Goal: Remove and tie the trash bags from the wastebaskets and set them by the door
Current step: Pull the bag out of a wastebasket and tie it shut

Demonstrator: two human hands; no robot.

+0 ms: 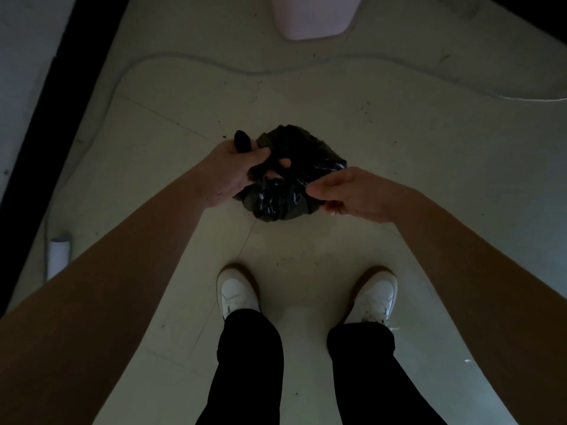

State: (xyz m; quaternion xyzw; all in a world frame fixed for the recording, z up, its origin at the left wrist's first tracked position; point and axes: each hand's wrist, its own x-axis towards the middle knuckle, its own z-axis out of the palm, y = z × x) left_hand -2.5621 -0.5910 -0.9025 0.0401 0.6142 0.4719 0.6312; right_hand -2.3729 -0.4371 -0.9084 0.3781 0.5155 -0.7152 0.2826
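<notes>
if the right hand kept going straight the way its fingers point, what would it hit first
The right hand points leftward across the view, already pinching the black trash bag. Going on, it would press into the bag's bunched plastic, then probably the left hand beyond, though depth is unclear.

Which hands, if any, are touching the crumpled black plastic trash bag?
Touching, both. The head view shows the left hand gripping the crumpled black plastic trash bag on one side, while the right hand pinches its opposite edge.
</notes>
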